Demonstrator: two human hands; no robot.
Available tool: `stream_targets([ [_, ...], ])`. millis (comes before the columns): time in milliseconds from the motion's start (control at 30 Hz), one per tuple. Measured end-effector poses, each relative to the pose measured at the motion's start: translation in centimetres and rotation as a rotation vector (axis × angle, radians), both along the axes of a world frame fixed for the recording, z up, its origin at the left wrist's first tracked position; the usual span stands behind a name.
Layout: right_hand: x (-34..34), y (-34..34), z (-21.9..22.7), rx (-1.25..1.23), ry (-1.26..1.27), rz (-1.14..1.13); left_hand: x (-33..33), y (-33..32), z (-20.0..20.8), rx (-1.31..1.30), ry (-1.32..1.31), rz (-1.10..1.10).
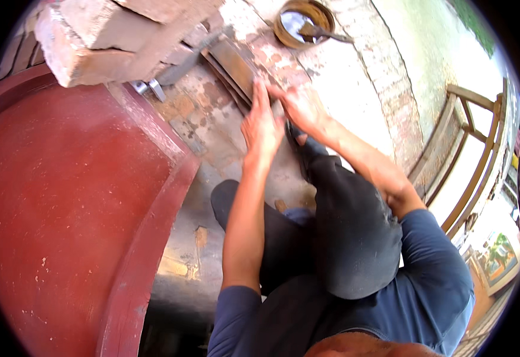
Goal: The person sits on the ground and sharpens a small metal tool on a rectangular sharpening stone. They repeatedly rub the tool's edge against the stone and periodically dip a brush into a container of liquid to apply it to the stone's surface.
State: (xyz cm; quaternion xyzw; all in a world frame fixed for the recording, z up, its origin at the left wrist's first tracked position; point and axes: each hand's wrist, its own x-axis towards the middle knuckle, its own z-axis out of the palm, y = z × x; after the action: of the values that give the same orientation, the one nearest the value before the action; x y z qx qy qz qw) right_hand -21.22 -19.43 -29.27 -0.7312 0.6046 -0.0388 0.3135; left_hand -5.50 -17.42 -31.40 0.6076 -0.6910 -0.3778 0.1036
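Head view: the left hand, fingers straight, and curled right hand, contents indeterminable, are apparently working at the near end of the brown slab, inside the paving's right edge, the next move presumably requiring steady pressure.

Hands: two, one left hand and one right hand. Flat brown block at the hands: at least one; layers underneath cannot be counted with certainty. Round tub: one. Handled tool in the tub: one. Red panel: one. Wooden frame: one. Picture: one. Bricks: several, exact number indeterminable.
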Motion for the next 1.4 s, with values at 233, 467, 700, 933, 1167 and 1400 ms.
stream_targets([
  [233, -0.4, 1.6, 0.0, 0.035, -0.014, -0.041, -0.5, 0.9, 0.5, 0.012, 0.024, 0.004],
  [467, -1.6, 4.1, -1.0, -0.047, -0.038, -0.073, -1.4, 1.7, 2.9, 0.346, -0.078, -0.062],
  [700, -0.8, -0.2, -0.2, -0.013, 0.027, 0.009, -0.7, -0.9, 1.0, 0.042, 0.026, 0.013],
  [933, -1.5, 4.0, -0.3, -0.142, 0.06, -0.01, -1.5, 2.7, 1.4, 0.228, -0.01, -0.009],
  [1167, -1.7, 3.3, 0.2, -0.054, 0.013, -0.032, -1.6, 2.2, 1.9, 0.259, -0.038, -0.025],
  [1400, -1.2, 1.6, 0.1, -0.007, 0.029, -0.008, -1.1, 0.5, 1.0, 0.031, 0.055, 0.02],
])
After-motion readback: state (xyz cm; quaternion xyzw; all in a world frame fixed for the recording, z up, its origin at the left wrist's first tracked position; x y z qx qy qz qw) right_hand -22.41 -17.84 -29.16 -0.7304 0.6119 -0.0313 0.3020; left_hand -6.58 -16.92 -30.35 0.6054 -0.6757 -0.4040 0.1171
